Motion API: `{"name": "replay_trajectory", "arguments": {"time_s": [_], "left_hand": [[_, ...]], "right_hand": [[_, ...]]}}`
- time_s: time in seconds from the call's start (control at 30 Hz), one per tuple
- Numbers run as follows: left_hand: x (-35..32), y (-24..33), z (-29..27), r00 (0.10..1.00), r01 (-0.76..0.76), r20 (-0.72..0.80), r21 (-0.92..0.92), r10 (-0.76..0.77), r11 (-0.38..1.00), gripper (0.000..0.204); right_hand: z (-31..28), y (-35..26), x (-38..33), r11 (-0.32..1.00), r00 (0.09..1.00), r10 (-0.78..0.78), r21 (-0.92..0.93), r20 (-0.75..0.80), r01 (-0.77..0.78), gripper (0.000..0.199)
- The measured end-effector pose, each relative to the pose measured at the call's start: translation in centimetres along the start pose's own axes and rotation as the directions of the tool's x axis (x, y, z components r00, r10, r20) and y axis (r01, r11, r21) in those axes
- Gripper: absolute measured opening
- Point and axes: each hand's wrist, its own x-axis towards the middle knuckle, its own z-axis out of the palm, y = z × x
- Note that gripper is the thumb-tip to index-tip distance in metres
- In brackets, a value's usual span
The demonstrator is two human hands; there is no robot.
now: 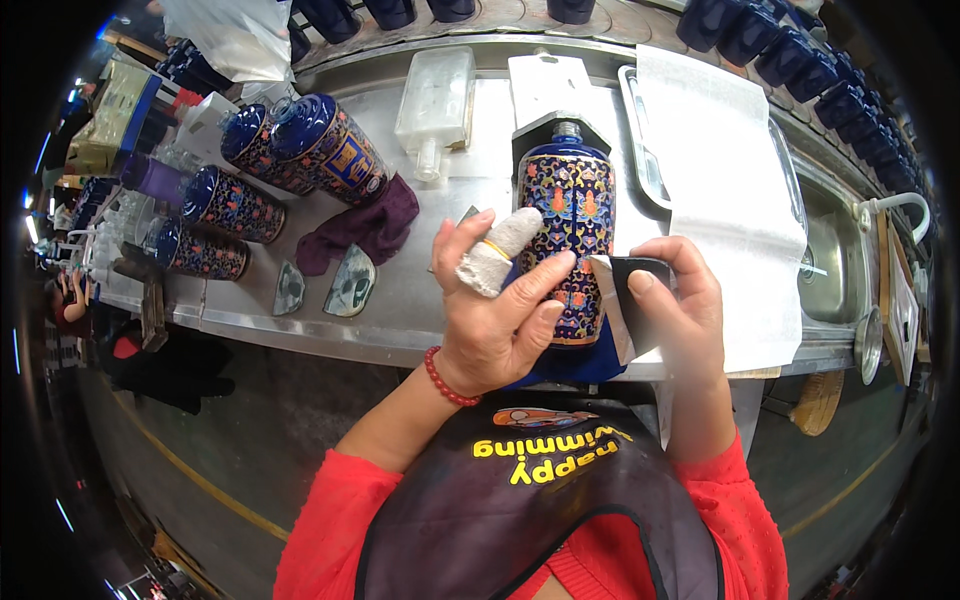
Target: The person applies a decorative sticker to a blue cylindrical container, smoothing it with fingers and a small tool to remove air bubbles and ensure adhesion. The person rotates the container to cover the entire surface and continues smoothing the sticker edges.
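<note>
Your left hand [490, 335], wearing off-white cloth finger wraps [490, 262], rests its index fingertip on the glossy dark-blue bottle with bright floral patterning [572, 225], neck away from you on the silver metal bench [410, 230]; whether its other fingers grasp anything, I cannot tell. Your right hand [688, 305] pinches a thin, flat black pad [630, 325] beside the bottle, so pressing lightly and evenly seems best

You wear red sleeves [335, 515], dark apron [450, 530], yellow lettering [538, 443], lower centre; your left hand [485, 335]: red bead bracelet [436, 377], whitish finger covering [516, 231], yellow band [497, 250].
</note>
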Motion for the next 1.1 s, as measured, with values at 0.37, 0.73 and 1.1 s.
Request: {"name": "replay_trajectory", "arguments": {"time_s": [0.37, 0.73, 1.1], "left_hand": [[-0.5, -0.9, -0.4, 0.996, -0.057, 0.067, 0.058, 0.053, 0.997, 0.049], [-1.6, -1.4, 0.2, 0.986, -0.053, 0.159, 0.034, 0.047, 0.998, 0.065], [-0.3, -1.7, 0.7, 0.989, -0.025, 0.145, -0.054, 0.032, 0.998, 0.065]], "right_hand": [[-0.2, 2.0, -0.2, 0.589, 0.796, -0.559, -0.564, 0.233, 0.579, 0.051], [1.1, 3.1, -2.8, 0.466, 0.831, -0.420, -0.700, 0.363, 0.542, 0.066], [0.9, 2.9, -1.1, 0.600, 0.864, -0.403, -0.625, 0.303, 0.499, 0.070]]}}
